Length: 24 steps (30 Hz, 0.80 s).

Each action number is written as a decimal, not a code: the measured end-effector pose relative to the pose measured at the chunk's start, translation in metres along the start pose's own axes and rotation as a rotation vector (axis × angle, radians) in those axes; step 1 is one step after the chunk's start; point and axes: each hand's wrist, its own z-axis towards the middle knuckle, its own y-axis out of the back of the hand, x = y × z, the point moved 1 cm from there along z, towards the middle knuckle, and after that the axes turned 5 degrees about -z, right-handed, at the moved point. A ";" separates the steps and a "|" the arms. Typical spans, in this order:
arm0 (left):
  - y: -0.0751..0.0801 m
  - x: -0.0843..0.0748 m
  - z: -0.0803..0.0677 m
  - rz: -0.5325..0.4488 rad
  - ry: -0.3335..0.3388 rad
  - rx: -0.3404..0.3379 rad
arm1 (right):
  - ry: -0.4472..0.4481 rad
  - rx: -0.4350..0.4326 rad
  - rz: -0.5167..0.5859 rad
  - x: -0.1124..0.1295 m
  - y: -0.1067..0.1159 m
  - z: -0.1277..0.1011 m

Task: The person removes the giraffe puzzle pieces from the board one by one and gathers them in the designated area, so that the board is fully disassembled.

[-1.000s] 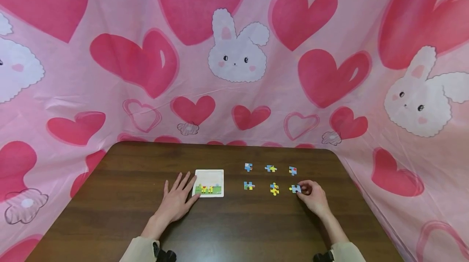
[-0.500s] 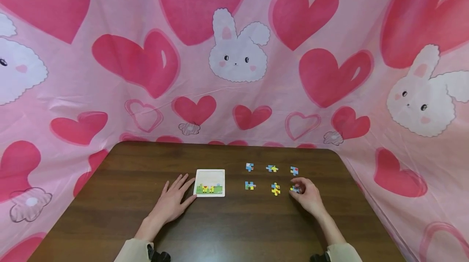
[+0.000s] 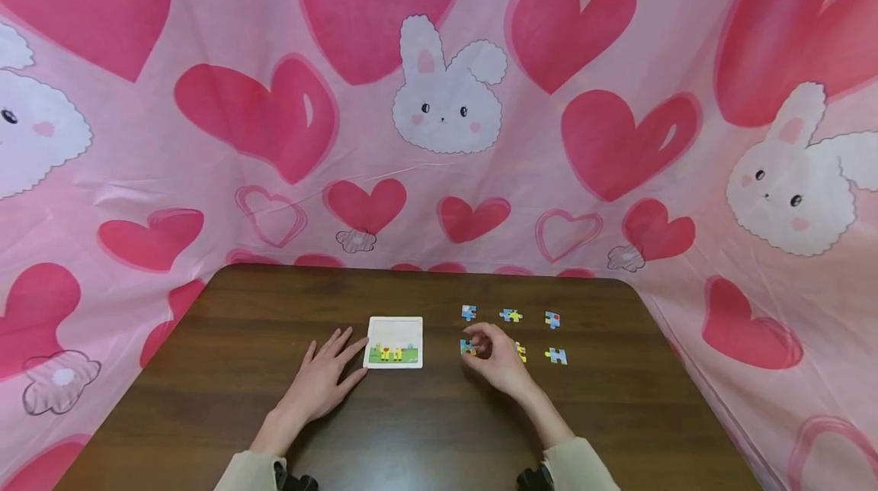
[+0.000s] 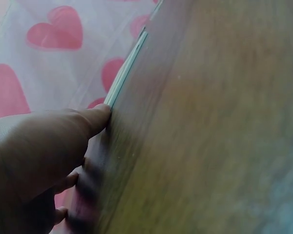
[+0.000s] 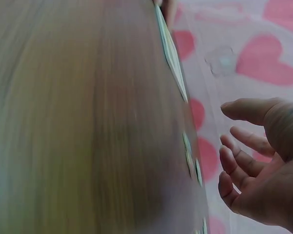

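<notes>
My left hand [image 3: 317,380] rests on the table, fingers spread and straight, its fingertips right at the left edge of a small white puzzle tray [image 3: 396,331]. Green ground and yellow figures fill the tray's lower part. In the left wrist view the thumb meets the near end of the tray's edge [image 4: 122,75]. My right hand [image 3: 504,365] hovers over the front-left puzzle piece [image 3: 467,346], partly covering it and a yellow-and-blue piece [image 3: 523,354] beside it. The right wrist view shows the thumb and loosely bent fingers [image 5: 244,161] apart, with nothing between them.
Behind lie three more pieces: a blue-and-white one [image 3: 469,312], a blue-and-yellow one [image 3: 511,315] and one with a red spot [image 3: 552,319]. A blue piece [image 3: 556,356] lies at the front right. A pink heart-patterned cloth [image 3: 439,171] hangs beyond the brown table [image 3: 425,430].
My right hand has left the front-right blue piece, which lies on the table, and moved left to the front-left piece. My left hand has shifted slightly back from the tray's edge.
</notes>
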 end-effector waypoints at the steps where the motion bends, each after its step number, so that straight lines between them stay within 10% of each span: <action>1: 0.000 0.000 0.000 -0.001 -0.001 0.000 | 0.015 0.017 0.009 0.005 -0.006 0.002; 24: -0.004 0.006 0.000 -0.006 -0.030 -0.032 | 0.073 0.230 -0.061 0.061 -0.104 0.033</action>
